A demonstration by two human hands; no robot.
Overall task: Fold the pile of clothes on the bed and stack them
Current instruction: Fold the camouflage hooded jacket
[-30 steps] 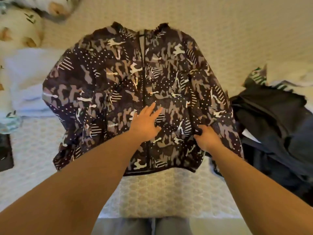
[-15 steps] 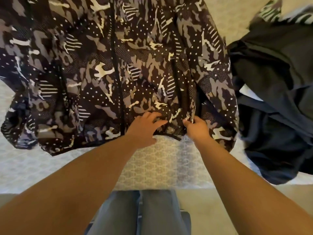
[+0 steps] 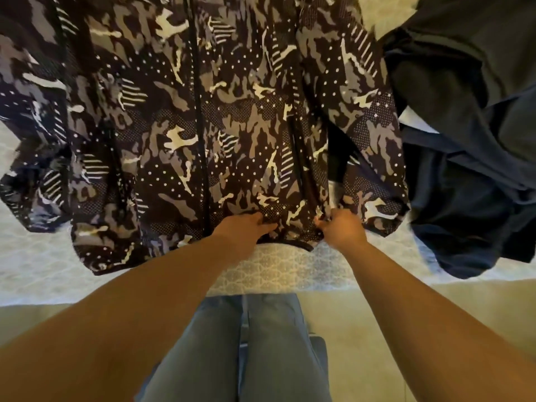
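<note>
A dark camouflage-print jacket [image 3: 203, 117] with white dots and stripes lies spread front-up on the bed, its zip running down the middle. My left hand [image 3: 243, 230] rests on its bottom hem just right of the zip, fingers fairly straight on the cloth. My right hand [image 3: 340, 229] pinches the hem a little further right, fingers curled into the fabric. A pile of dark clothes [image 3: 470, 134] lies to the right of the jacket, touching its edge.
The bed has a pale patterned cover [image 3: 290, 271] and its near edge runs across the view below the hem. My legs in blue jeans [image 3: 246, 349] stand against the bed on a light floor [image 3: 362, 314].
Both hands slid down from the middle of the jacket to its bottom hem. My view tipped down and closer, so the jacket's top and the items at the left went out of sight.
</note>
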